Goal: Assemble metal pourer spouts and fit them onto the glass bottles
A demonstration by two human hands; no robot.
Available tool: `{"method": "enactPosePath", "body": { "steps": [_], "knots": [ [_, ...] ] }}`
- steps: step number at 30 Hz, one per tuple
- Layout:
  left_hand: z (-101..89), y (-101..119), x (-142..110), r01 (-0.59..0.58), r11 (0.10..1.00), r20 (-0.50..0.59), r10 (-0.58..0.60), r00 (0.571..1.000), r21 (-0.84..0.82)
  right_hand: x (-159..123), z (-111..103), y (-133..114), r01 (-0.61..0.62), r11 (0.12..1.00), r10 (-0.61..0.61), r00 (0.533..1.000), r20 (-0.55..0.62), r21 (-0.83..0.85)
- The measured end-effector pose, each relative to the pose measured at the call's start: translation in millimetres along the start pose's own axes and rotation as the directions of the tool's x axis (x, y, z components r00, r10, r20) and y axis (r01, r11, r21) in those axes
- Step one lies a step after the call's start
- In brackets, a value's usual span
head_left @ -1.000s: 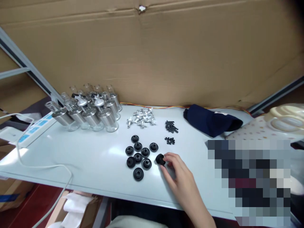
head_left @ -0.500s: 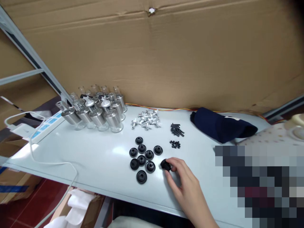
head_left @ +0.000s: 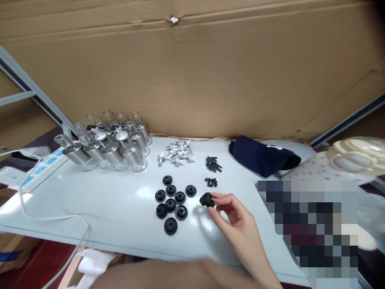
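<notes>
1. Black part [head_left: 206, 199] is raised just above the worktop [head_left: 120, 218], to the right of the cluster of nine similar black caps [head_left: 180, 196].
2. Of the two hands, the right hand [head_left: 237, 218] pinches this part between thumb and fingertips; its wrist lies to the near right of the cluster.
3. The left hand [head_left: 177, 277] can be made out only as a blurred bare shape nearer the person than the cluster; whether it is open or closed, I cannot tell.
4. Behind the cluster sits a pile of silver spouts [head_left: 177, 152].
5. Behind it and to the right lie short black rods [head_left: 213, 164], with small black rings [head_left: 211, 182] just nearer.
6. Glass-and-steel bottles [head_left: 132, 154] stand behind the cluster and to its left.
7. A navy cloth item [head_left: 261, 154] lies well to the cluster's right, farther back.
</notes>
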State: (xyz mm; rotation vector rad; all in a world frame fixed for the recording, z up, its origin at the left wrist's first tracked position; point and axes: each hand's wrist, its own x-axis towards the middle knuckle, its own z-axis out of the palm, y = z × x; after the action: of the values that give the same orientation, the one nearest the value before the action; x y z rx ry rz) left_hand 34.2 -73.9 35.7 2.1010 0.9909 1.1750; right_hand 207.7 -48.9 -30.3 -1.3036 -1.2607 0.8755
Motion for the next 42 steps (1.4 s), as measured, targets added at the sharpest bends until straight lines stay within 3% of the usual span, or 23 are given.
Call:
{"method": "enactPosePath", "body": {
  "steps": [4, 6, 9, 11, 14, 17, 20, 23, 26, 29, 31, 34, 42],
  "knots": [
    [-22.5, -34.8, 50.1, 0.072, 0.983, 0.083, -0.059, 0.995, -0.170, 23.7, 0.7, -22.9, -0.015, 0.950, 0.003, 0.999, 0.041, 0.312],
    [-24.5, -52.0, 65.8, 0.176, 0.948, 0.098, -0.155, 0.983, -0.264, 35.5, 5.6, -31.3, -0.019, 0.927, -0.005, 0.998, 0.063, 0.375],
    [-18.8, -72.6, 77.9, 0.200, 0.935, 0.188, -0.148, 0.971, -0.294, 50.7, 15.2, -37.1, -0.019, 0.914, -0.036, 0.991, 0.127, 0.405],
    [-12.4, -81.7, 81.8, 0.160, 0.944, 0.175, -0.113, 0.978, -0.289, 60.0, 19.6, -37.6, 0.012, 0.930, -0.078, 0.983, 0.166, 0.366],
    [-2.8, -89.7, 83.5, 0.138, 0.923, 0.069, -0.121, 0.990, -0.359, 75.5, 16.8, -36.6, 0.167, 0.969, -0.201, 0.961, 0.190, 0.182],
    [3.6, -93.9, 78.9, 0.220, 0.846, 0.045, -0.227, 0.973, -0.486, 93.9, 3.3, -35.5, 0.359, 0.928, -0.320, 0.906, 0.277, -0.102],
    [4.6, -99.1, 71.6, 0.324, 0.784, 0.103, -0.320, 0.942, -0.530, 110.6, -11.8, -33.6, 0.404, 0.877, -0.367, 0.913, 0.178, -0.260],
    [0.2, -110.7, 69.6, 0.339, 0.850, 0.105, -0.325, 0.940, -0.403, 118.8, -19.6, -29.0, 0.368, 0.850, -0.375, 0.925, 0.059, -0.377],
    [-6.3, -126.5, 74.2, 0.276, 0.961, 0.104, -0.271, 0.957, -0.034, 118.1, -20.5, -21.2, 0.370, 0.818, -0.377, 0.923, 0.076, -0.439],
    [-10.4, -137.8, 80.8, 0.157, 0.934, 0.203, -0.230, 0.952, 0.321, 114.9, -19.7, -13.0, 0.406, 0.787, -0.382, 0.912, 0.149, -0.465],
    [-12.0, -140.3, 84.7, 0.110, 0.887, 0.269, -0.251, 0.930, 0.448, 113.8, -19.9, -9.2, 0.421, 0.771, -0.380, 0.906, 0.186, -0.477],
    [-15.5, -140.0, 89.1, 0.107, 0.871, 0.325, -0.290, 0.900, 0.480, 113.5, -21.5, -6.2, 0.431, 0.758, -0.375, 0.902, 0.212, -0.490],
    [-23.6, -141.1, 90.5, 0.124, 0.967, 0.383, -0.204, 0.901, 0.225, 110.8, -22.7, -1.5, 0.456, 0.745, -0.379, 0.890, 0.254, -0.487]
  ]
}}
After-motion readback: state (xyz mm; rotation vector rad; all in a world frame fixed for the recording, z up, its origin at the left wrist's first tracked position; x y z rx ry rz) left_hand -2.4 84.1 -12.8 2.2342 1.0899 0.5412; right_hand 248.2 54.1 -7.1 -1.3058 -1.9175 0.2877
